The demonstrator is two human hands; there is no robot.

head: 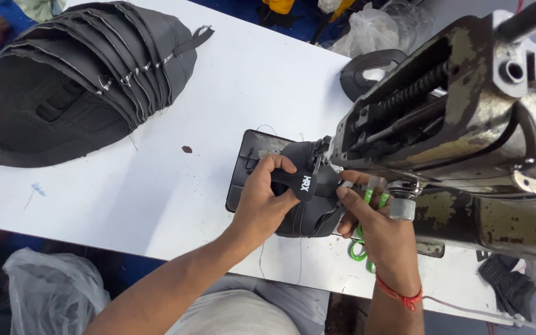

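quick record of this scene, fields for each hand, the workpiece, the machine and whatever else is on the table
left hand: grips black shoe upper by its strap
right hand: fingers pinch the upper beside the needle area
machine: worn sewing machine, head over the upper
scissors: green-handled scissors under right hand
table: white; stack of black uppers far left

we count one sewing machine (466,118), one stack of dark fabric pieces (75,80) on one white table (175,186), one green pair of scissors (362,239), two clear plastic bags and two hands.
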